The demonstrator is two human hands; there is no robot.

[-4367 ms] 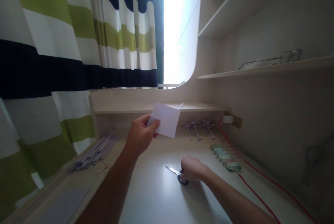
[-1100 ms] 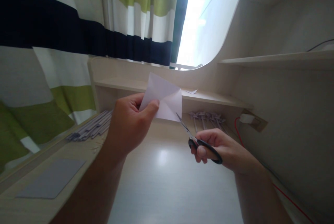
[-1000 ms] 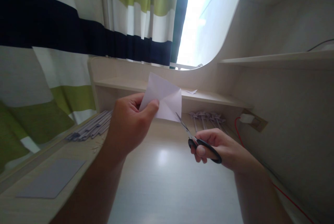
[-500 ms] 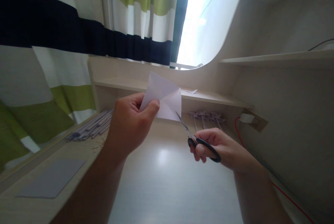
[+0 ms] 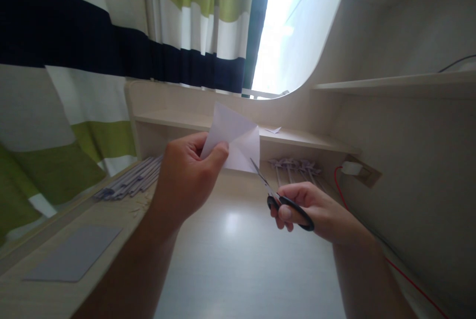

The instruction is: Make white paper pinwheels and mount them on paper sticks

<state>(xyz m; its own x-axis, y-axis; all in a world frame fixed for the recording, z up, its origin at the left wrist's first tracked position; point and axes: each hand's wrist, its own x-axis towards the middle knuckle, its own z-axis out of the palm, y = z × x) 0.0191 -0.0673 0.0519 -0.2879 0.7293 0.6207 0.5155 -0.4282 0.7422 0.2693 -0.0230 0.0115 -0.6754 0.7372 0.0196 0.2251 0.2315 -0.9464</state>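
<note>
A white square of paper (image 5: 238, 135) with diagonal creases is held up above the desk. My left hand (image 5: 193, 170) pinches it at its left side, thumb on the face toward me. In my right hand (image 5: 305, 207) is a pair of scissors (image 5: 273, 192) with black handles, fingers through the loops. The blades point up and left and lie at the paper's lower right corner, along the crease there. Whether the blades are fully closed is hard to make out.
Rolled paper sticks (image 5: 130, 180) lie in a pile at the back left, near a stack of paper (image 5: 74, 254). Several paper pinwheels on sticks (image 5: 293, 164) lie at the back right. A folded paper scrap (image 5: 274, 131) rests on the shelf (image 5: 308, 140). A red cable (image 5: 340, 190) hangs from a white plug (image 5: 351, 168).
My left hand and the paper have shifted very slightly to the right against the scissors. My right hand has stayed almost still.
</note>
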